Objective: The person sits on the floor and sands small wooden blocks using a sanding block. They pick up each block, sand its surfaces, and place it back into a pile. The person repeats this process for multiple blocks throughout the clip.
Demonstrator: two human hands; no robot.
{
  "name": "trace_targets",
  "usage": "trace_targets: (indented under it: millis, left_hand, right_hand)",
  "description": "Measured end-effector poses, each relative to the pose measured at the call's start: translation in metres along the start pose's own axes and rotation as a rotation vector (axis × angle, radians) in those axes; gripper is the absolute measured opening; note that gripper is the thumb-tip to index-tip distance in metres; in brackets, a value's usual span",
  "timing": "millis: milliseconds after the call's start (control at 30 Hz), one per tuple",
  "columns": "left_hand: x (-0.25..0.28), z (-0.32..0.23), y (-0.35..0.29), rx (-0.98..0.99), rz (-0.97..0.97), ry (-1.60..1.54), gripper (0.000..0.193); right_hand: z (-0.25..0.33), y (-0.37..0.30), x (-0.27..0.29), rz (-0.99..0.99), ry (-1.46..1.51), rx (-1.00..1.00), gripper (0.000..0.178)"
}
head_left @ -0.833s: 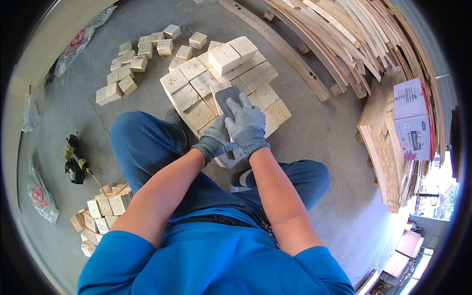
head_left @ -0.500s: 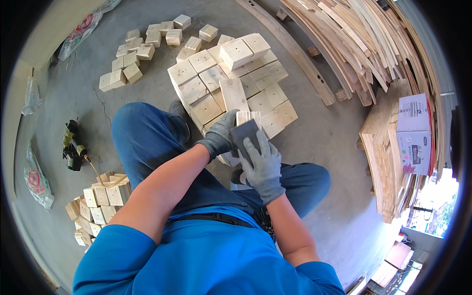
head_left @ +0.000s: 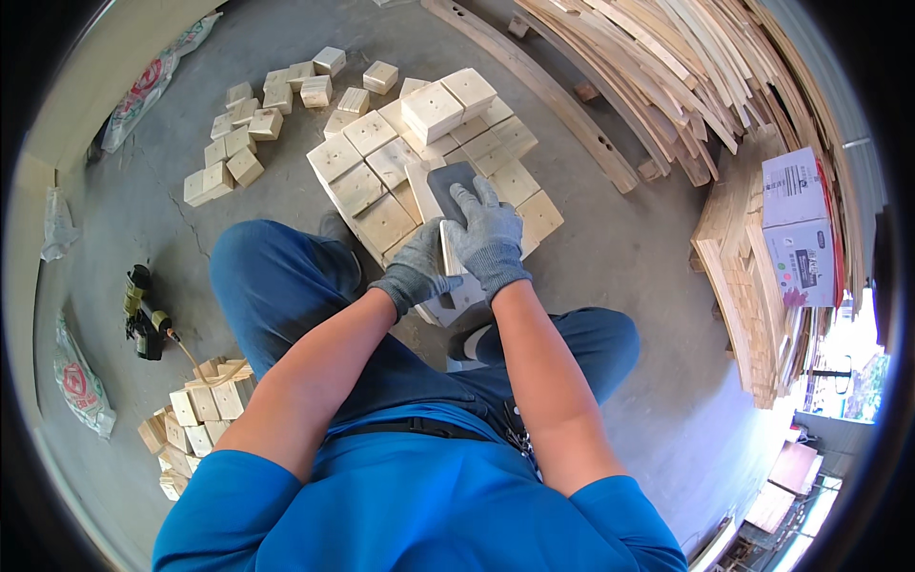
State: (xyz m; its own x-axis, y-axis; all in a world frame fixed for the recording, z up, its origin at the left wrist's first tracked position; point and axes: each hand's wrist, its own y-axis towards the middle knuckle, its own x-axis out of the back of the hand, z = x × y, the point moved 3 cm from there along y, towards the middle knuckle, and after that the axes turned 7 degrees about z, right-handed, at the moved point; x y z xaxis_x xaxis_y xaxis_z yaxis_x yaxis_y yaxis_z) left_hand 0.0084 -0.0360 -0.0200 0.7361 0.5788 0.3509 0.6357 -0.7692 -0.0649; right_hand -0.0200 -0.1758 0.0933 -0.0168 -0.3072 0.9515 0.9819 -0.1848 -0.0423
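My left hand [head_left: 417, 271], in a grey glove, is closed on a pale wooden block [head_left: 448, 252] at the near edge of a stack of similar blocks. My right hand [head_left: 488, 238], gloved too, grips a dark grey rectangular sanding block [head_left: 448, 181]. Its fingers lie over the sanding block, above a wooden block [head_left: 419, 191] whose face is largely covered. The wooden block stack [head_left: 357, 191] sits between my knees, with two blocks [head_left: 434, 112] raised on top. My hands partly hide the held block, so its full shape does not show.
Loose wooden blocks [head_left: 229, 148] lie on the floor at the far left. A nail gun-like tool [head_left: 143, 315] with a hose rests beside another block pile [head_left: 205, 405]. Long planks [head_left: 658, 76] and a cardboard box [head_left: 799, 229] on stacked wood line the right.
My right hand has pushed the sanding block away from me and slightly left, along the wood. The wooden block has tilted in my left hand. The whole view has shifted slightly.
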Motion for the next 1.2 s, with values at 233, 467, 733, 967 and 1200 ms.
trace_targets:
  millis: [233,467,733,967,1200]
  left_hand:
    - [-0.004,0.010,0.002,0.138,0.029,0.148,0.117]
    - [-0.005,0.012,0.002,0.091,-0.020,-0.024,0.105]
    - [-0.013,0.028,0.006,0.089,-0.014,0.060,0.114]
    - [-0.012,0.039,0.008,0.010,-0.030,0.046,0.110]
    - [0.010,-0.027,-0.001,0.173,0.074,0.162,0.113]
  right_hand:
    - [-0.006,-0.080,-0.005,-0.060,-0.012,0.079,0.062]
    - [-0.022,-0.149,-0.010,-0.071,0.032,0.184,0.065]
    - [-0.032,-0.046,0.000,-0.107,0.002,0.025,0.060]
    - [-0.041,-0.009,-0.001,-0.026,0.143,-0.127,0.063]
    - [-0.033,-0.129,0.002,-0.060,0.062,0.024,0.068]
